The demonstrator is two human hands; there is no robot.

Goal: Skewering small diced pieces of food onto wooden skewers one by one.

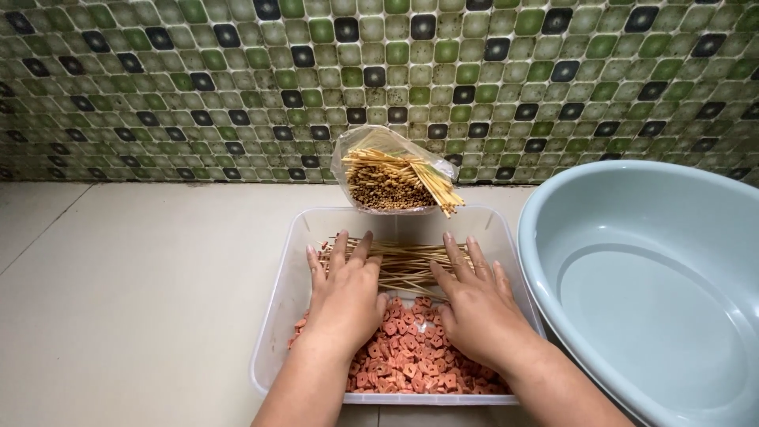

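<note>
A clear plastic tub (pixel 294 237) sits on the counter before me. Its near half holds many small orange-pink sliced pieces (pixel 407 360); a loose pile of thin wooden skewers (pixel 407 259) lies across its far half. My left hand (pixel 344 292) rests palm down, fingers spread, on the left end of the skewers. On the right end rests my right hand (pixel 473 300), flat in the same way. Neither hand grips anything. A clear plastic bag of more skewers (pixel 391 175) leans against the tiled wall just behind the tub.
A large pale blue-grey basin (pixel 656 285), with nothing in it, stands right of the tub, almost touching it. A green and black mosaic tile wall (pixel 198 87) runs along the back. Beige counter (pixel 134 300) extends to the left.
</note>
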